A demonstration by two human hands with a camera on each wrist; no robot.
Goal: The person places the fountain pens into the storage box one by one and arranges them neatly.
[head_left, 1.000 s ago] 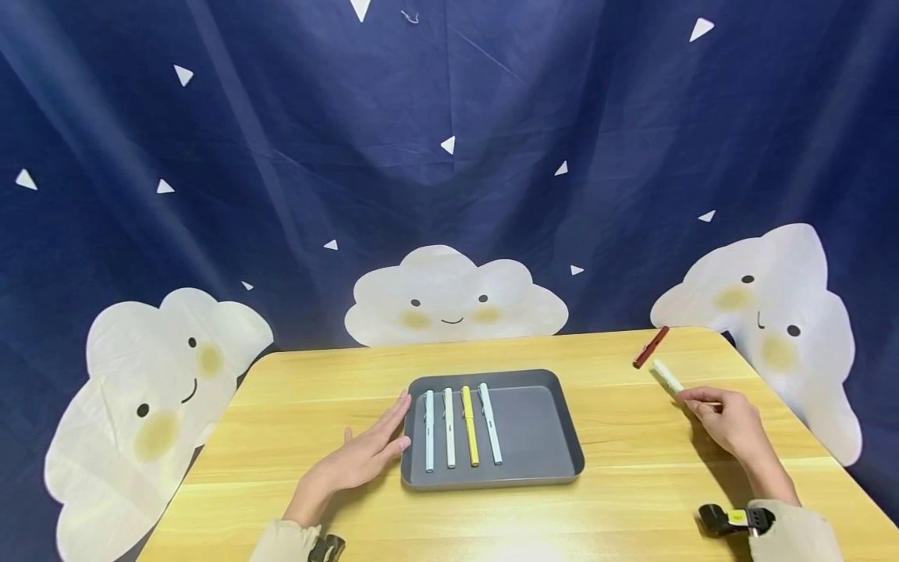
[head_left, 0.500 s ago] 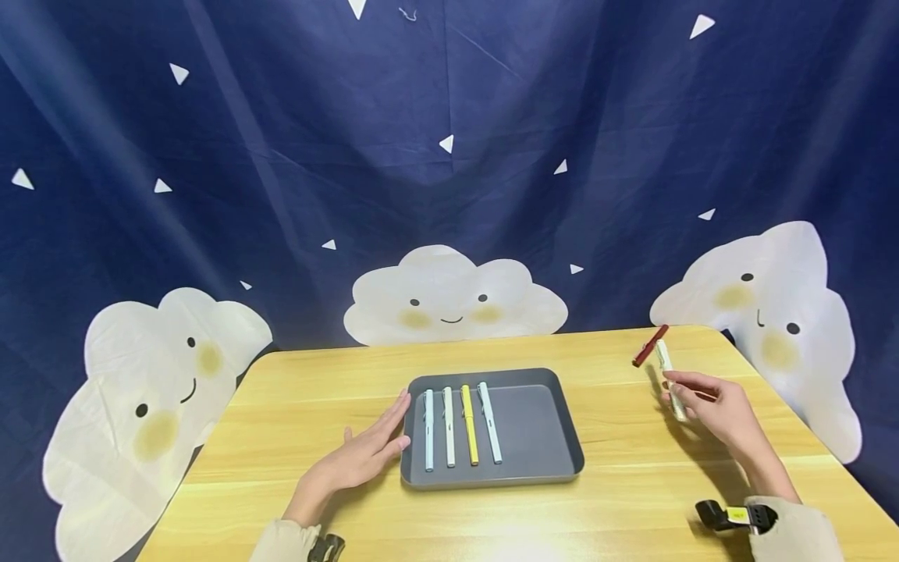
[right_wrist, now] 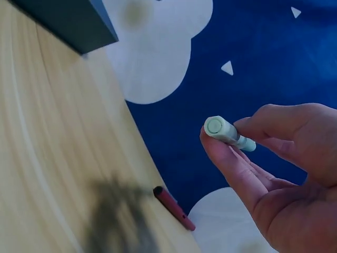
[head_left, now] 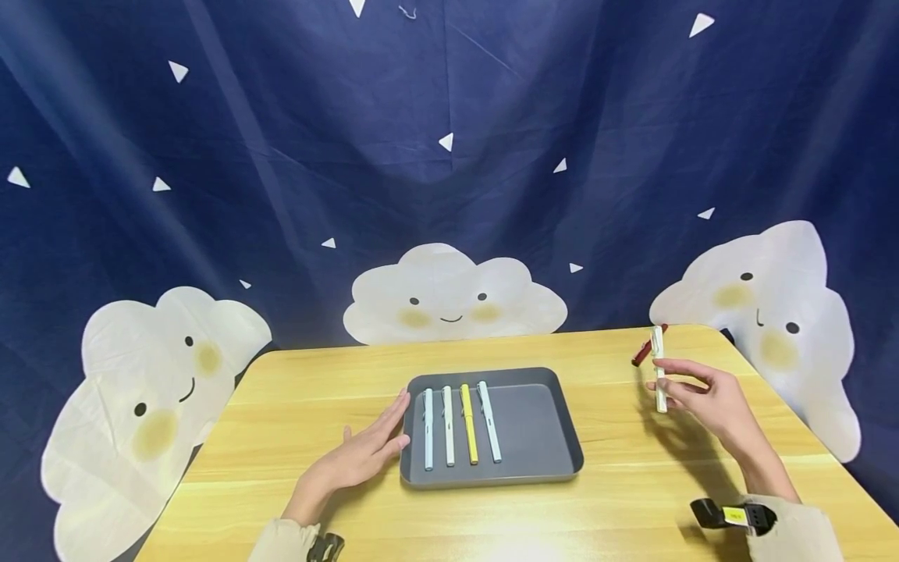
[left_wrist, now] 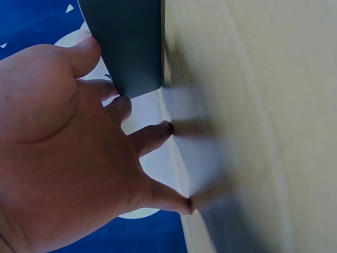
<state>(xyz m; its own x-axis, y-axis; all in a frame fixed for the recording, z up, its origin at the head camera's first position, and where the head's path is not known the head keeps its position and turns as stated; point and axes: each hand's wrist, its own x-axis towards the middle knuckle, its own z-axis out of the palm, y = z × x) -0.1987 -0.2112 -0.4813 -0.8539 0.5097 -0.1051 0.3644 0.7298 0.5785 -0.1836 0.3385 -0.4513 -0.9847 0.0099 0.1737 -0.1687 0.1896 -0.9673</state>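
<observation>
Pen (right_wrist: 226, 132), pale, pinched between thumb and fingertips of right hand (head_left: 708, 398); raised above table (head_left: 281, 398), near red pen (right_wrist: 174, 208), well apart from tray (head_left: 537, 429). Exact tilt not determinable. Left hand (head_left: 361, 453): fingers extended, nothing grasped, fingertips against left side of tray.

Hazards, by judgement:

1. Slip or twist in pinch. Probable cause: slim barrel with contact at fingertips only, nothing seated in palm. Likely result: drop onto table, with clip perhaps limiting any roll.

2. Contact with red pen. Probable cause: low sideways travel, given closeness. Likely result: red pen nudged over far edge of table, lying near that edge.

3. Shift of tray. Probable cause: excess push from left hand, with no brace visible on opposite side. Likely result: disturbed spacing among light blue pen (head_left: 429, 433), cream pen (head_left: 449, 433), yellow pen (head_left: 470, 429) and whitish-blue pen (head_left: 490, 425), 4 in all, side by side and apart on tray floor.

4. Strike on raised tray wall. Probable cause: any low pass of right hand across it.
</observation>
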